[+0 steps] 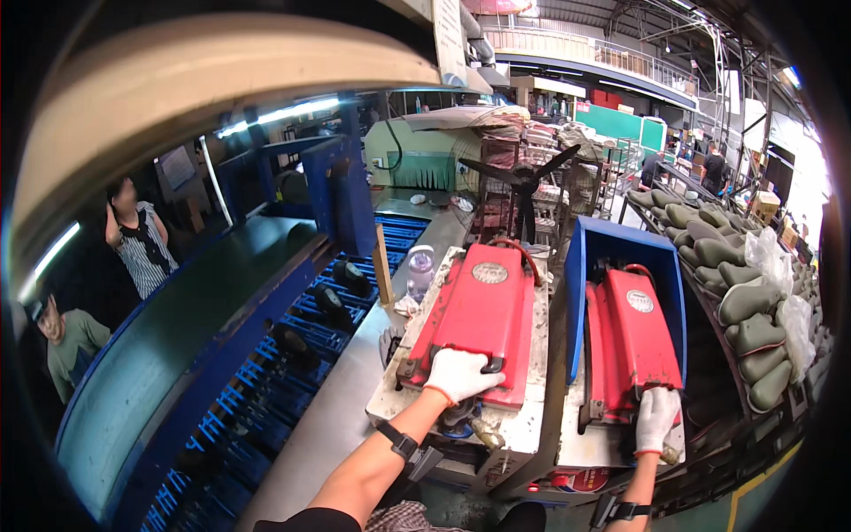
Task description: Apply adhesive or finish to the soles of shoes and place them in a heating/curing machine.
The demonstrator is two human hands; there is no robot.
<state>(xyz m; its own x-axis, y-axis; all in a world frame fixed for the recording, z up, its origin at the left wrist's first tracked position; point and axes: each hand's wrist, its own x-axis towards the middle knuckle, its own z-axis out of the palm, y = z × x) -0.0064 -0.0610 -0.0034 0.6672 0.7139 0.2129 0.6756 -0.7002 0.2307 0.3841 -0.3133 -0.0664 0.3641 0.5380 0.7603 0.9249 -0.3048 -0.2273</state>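
Two red machines with long, sloping covers stand side by side before me. My left hand [463, 374], in a white glove, is closed over the black handle at the front of the left red machine [483, 293]. Dark ends of that handle show on both sides of the glove. My right hand [658, 418], also white-gloved, is closed at the low front end of the right red machine [636, 310], over its black handle. The fingertips of both hands are mostly hidden. A blue hood [612, 238] surrounds the right machine's back and sides.
At left runs a blue conveyor frame [213, 355] with rollers and black wheels. A clear bottle [420, 270] stands beside the left machine. Behind is a black-bladed fan [525, 182]. Olive-green shoe-shaped pieces [749, 301] fill a rack at right. Two people [137, 235] are beyond the conveyor.
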